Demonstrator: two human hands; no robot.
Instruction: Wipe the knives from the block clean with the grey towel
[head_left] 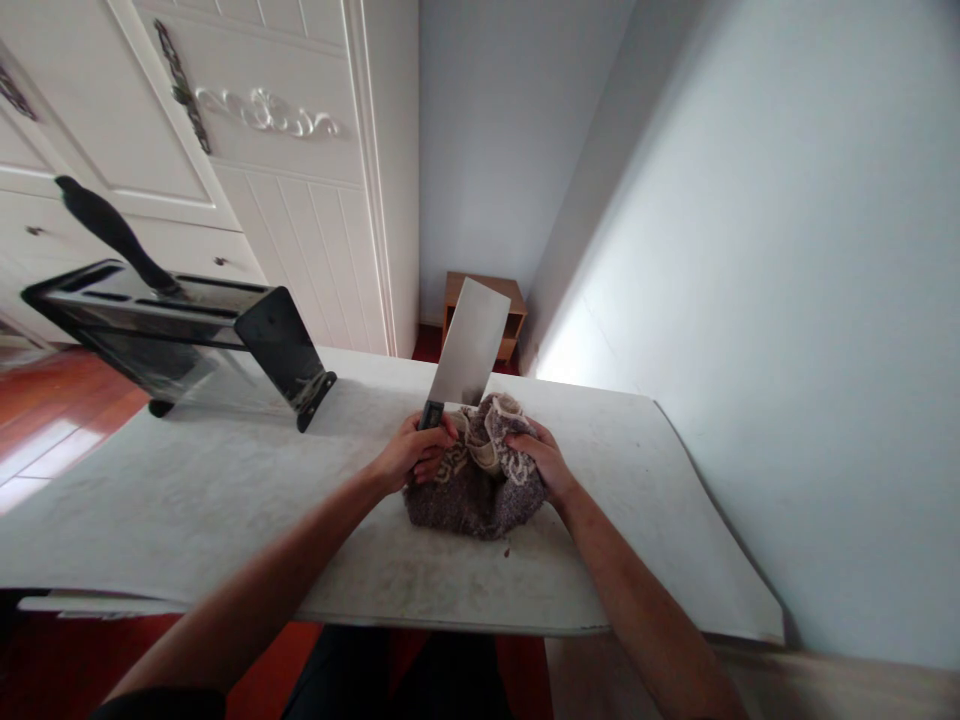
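A cleaver (472, 340) with a broad metal blade and a dark handle points up and away from me, over the far part of the table. My left hand (420, 450) is closed around its handle. A bunched brown towel (472, 505) with a beige pattern rests on the table just below the blade. My right hand (544, 458) grips the towel's right side, thumb on top and fingers behind it. The cloth's folds stand up near the base of the blade; whether they touch it I cannot tell.
A black knife block (277, 345) with clear sides stands on the left of the white table (360, 570), one black-handled knife (120, 230) in it. Behind are a white cabinet (300, 230) and a small wooden stand (514, 295). A pale wall (787, 250) borders the right.
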